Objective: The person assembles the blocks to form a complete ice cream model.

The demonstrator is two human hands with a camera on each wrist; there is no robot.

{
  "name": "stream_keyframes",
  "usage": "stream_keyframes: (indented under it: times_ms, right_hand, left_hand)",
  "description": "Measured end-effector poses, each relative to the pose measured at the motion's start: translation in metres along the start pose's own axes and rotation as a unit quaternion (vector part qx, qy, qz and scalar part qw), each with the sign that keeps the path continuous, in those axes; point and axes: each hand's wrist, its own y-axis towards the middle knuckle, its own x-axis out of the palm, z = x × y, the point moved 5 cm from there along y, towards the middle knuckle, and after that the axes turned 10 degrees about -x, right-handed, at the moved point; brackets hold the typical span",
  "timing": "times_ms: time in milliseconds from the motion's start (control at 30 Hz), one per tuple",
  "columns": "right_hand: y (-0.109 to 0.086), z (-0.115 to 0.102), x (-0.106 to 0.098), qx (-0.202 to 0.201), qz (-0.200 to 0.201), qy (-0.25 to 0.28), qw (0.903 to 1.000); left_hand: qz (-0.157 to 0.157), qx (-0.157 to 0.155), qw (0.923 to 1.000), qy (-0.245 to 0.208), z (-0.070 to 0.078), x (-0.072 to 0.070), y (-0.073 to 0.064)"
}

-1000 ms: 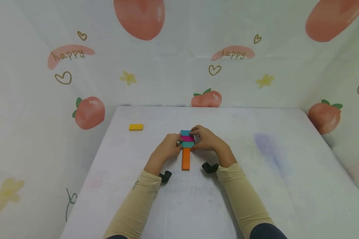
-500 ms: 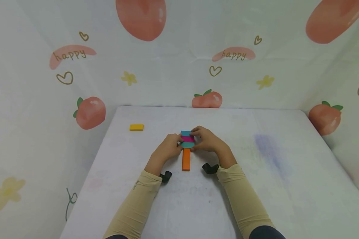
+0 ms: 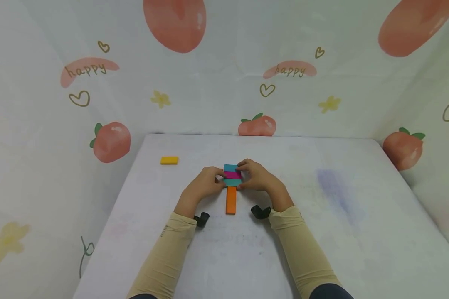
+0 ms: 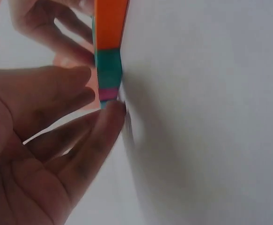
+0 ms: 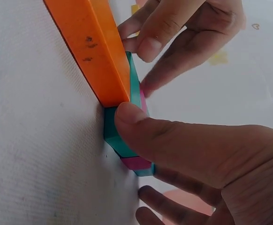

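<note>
Three flat blocks lie edge to edge in the middle of the table: a blue block (image 3: 230, 167) farthest, a magenta block (image 3: 232, 175), and a teal block (image 3: 232, 182) nearest. An orange block (image 3: 230, 200) runs lengthwise toward me from the teal one, forming a T-like stem. My left hand (image 3: 206, 182) is at the row's left ends, fingers fairly straight and fingertips right at the blocks. From the right, my right hand (image 3: 260, 176) pinches the row, thumb against the teal block's near corner (image 5: 120, 133) and fingers at the blue block's far side.
A yellow block (image 3: 169, 160) lies alone at the back left of the white table (image 3: 321, 249). Behind it hangs a peach-patterned cloth (image 3: 209, 99). A black wrist camera (image 3: 261, 212) sits under the right wrist, another camera (image 3: 202, 219) under the left.
My left hand and wrist have shifted slightly left, its fingers loosening from the block ends. The right hand stays in place, and the blocks keep their arrangement.
</note>
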Motion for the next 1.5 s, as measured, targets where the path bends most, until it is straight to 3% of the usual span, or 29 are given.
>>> stream_keyframes:
  times_ms: [233,700,1033,1167,1300,1500]
  right_hand:
    - [0.003,-0.002,0.002,-0.003,-0.006,-0.005,1.0]
    - [0.002,-0.002,0.0,-0.002,-0.006,-0.01,0.9999]
    - [-0.002,0.001,0.005,0.0,-0.007,-0.002,1.0]
    - [-0.002,0.002,0.006,0.003,-0.008,-0.002,1.0]
    - [-0.002,0.001,0.004,0.006,-0.008,-0.004,0.9999]
    - [-0.003,0.001,0.001,0.002,-0.005,-0.005,1.0]
  left_hand:
    - [0.04,-0.044,0.9982,-0.007,-0.02,-0.022,-0.005]
    - [0.14,-0.048,0.9889,-0.015,-0.064,-0.063,-0.014]
    - [0.188,-0.047,0.9799,0.046,-0.09,-0.094,-0.019]
    - [0.188,-0.072,0.9759,0.084,-0.099,-0.105,-0.019]
    - [0.167,-0.095,0.9756,0.105,-0.105,-0.109,-0.017]
    - [0.126,-0.128,0.9786,0.101,-0.111,-0.111,-0.013]
